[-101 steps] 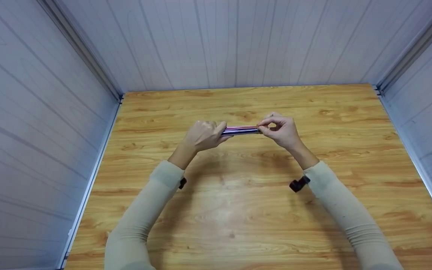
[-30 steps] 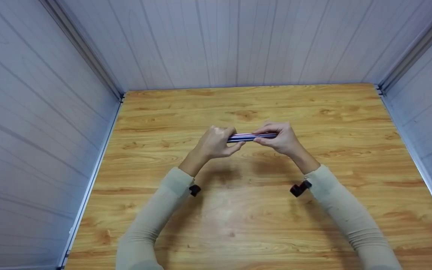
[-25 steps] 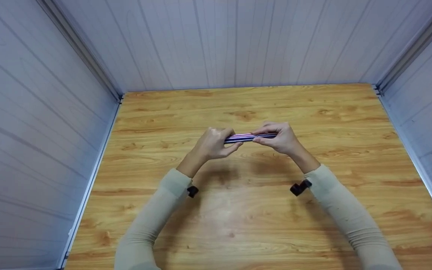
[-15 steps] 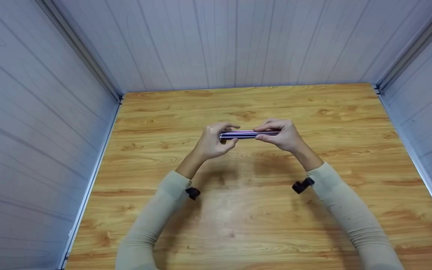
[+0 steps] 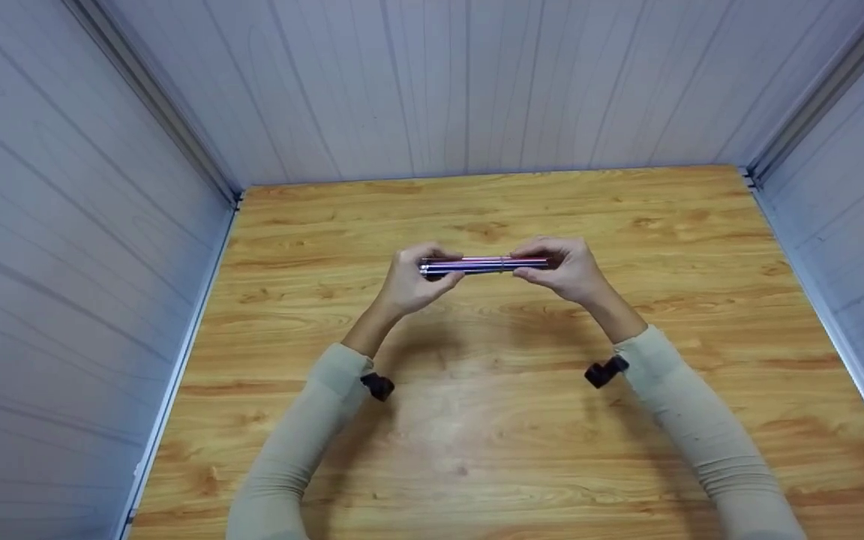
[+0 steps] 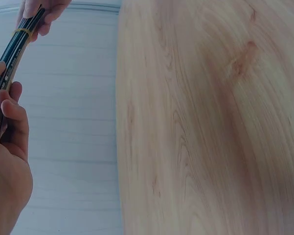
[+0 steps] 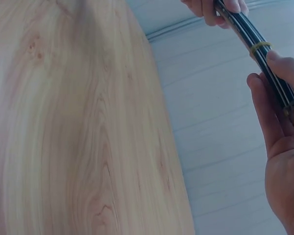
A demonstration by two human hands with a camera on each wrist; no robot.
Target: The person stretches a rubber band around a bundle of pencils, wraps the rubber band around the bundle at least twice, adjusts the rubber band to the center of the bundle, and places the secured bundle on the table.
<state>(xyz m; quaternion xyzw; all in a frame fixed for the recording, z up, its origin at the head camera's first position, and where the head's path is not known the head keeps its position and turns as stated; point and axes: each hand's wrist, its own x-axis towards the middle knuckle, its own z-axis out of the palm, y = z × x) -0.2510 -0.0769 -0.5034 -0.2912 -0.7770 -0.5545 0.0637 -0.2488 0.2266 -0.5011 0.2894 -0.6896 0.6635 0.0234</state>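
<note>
A bundle of slim, dark, glossy pencils (image 5: 481,265) lies level between both hands over the table in the head view. Round it, nearer the right hand, runs a thin yellow rubber band (image 7: 260,46). My left hand (image 5: 406,282) holds the bundle's left end between thumb and fingers. At the other end my right hand (image 5: 573,274) grips it the same way, thumb on the near side, close to the band. Light stripes and small printed lettering show on the pencils (image 6: 9,66) in the left wrist view. Both ends are partly hidden by the hands.
Beneath the hands spreads a wood-grain table (image 5: 462,420). Pale panelled walls stand behind it (image 5: 432,90) and along its left and right sides. A small black wrist camera (image 5: 378,386) hangs at the left cuff and another wrist camera (image 5: 606,371) at the right cuff.
The right fingers, earlier pinching the bundle's right end, now hold it further along. My left hand loosened, then moved left and took the left end. The rubber band now shows between the hands.
</note>
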